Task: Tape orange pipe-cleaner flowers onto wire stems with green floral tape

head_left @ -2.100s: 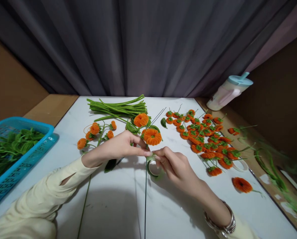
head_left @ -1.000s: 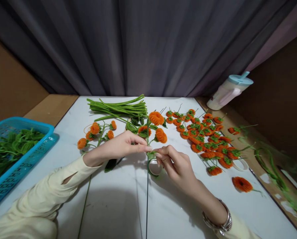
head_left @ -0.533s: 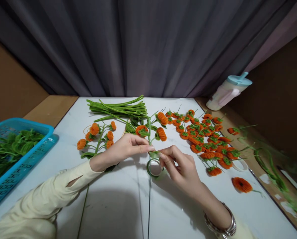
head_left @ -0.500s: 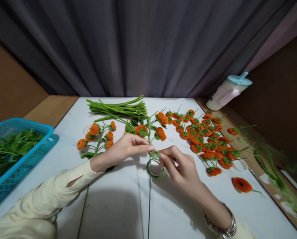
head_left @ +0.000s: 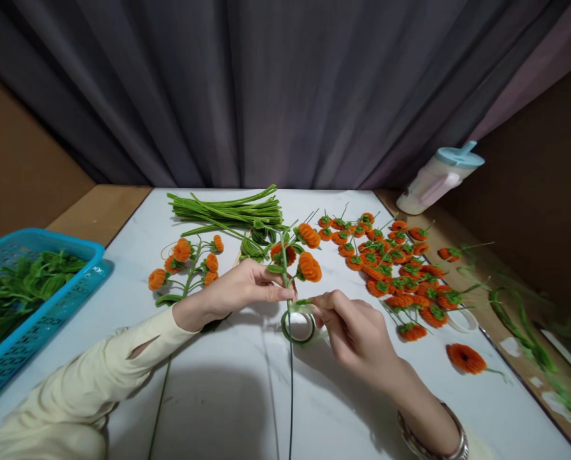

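Note:
My left hand (head_left: 254, 287) pinches a long thin stem (head_left: 291, 383) between thumb and fingers. At its upper end are several fuzzy orange pipe-cleaner flowers (head_left: 309, 266) and green leaves. Closed just right of the stem, my right hand (head_left: 357, 326) grips a strip of green floral tape (head_left: 302, 303) that meets the stem below my left thumb. Under the strip, a tape roll (head_left: 299, 327) shows on the table, partly covered by my fingers. A finished-looking orange flower spray (head_left: 190, 271) lies left of my left hand, its lower part hidden behind my wrist.
Many orange flower heads (head_left: 400, 268) spread over the right of the white table (head_left: 218, 409), one apart (head_left: 466, 359). Green pipe cleaners (head_left: 228, 209) are bundled at the back. A blue basket (head_left: 91, 252) of leaves stands left. A lidded tumbler (head_left: 433, 179) stands back right.
My right hand has shifted slightly right and down from the stem, with the green tape stretched between. The flowers on the held stem have turned, and the stem's lower end has swung slightly right.

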